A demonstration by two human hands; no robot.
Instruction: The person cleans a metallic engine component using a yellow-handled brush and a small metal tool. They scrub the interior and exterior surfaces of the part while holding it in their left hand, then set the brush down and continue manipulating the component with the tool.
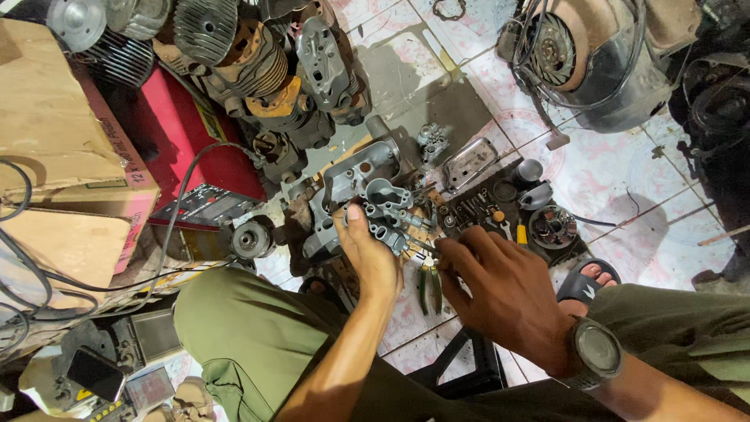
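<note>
Tiled workshop floor, grey cast engine casing (375, 205) under gripping left hand (371, 258); right hand (500, 285) loosely curled, empty.

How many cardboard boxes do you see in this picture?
2, both at the left edge: one large cardboard box at top, another cardboard box below it. More may be hidden.

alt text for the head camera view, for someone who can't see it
Seen from above, a seated person's left hand grips a grey metal engine casing while the right hand touches it beside green-handled pliers on a tiled floor crowded with engine parts.
</note>
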